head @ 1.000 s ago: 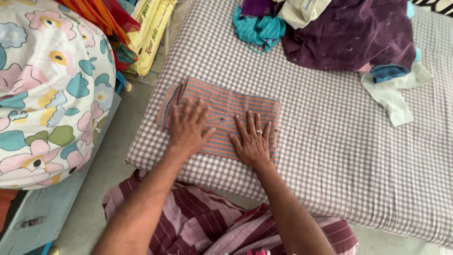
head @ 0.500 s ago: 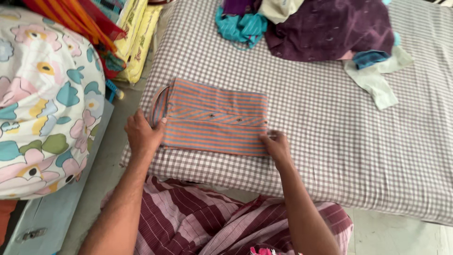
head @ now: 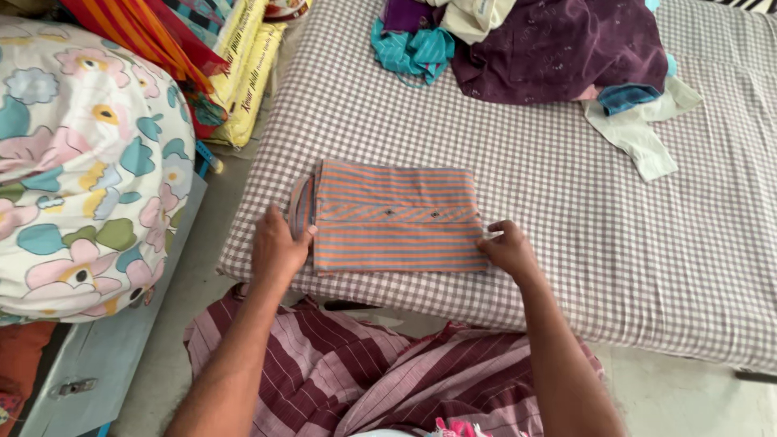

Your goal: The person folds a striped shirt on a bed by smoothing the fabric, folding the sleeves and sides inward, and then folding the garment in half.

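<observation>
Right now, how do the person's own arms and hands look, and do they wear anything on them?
Both forearms are bare, with no sleeves, watch or bracelet in view. The left hand and the right hand wear no gloves. I see no ring in this picture, though the fingers are partly hidden. Below the arms lies a maroon and pink striped garment worn by the person.

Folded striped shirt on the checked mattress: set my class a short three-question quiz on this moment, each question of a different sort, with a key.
1. True or false: both hands lie flat on top of the folded striped shirt.
2. Which end of the shirt does the left hand grip? A) the collar end B) the far long edge C) the end opposite the collar
3. Fill in: the pile of unfolded clothes lies at the ____ side of the checked mattress, away from the person.

Key
1. False: each hand holds one end; the right hand is at the end opposite the collar.
2. A
3. far
</observation>
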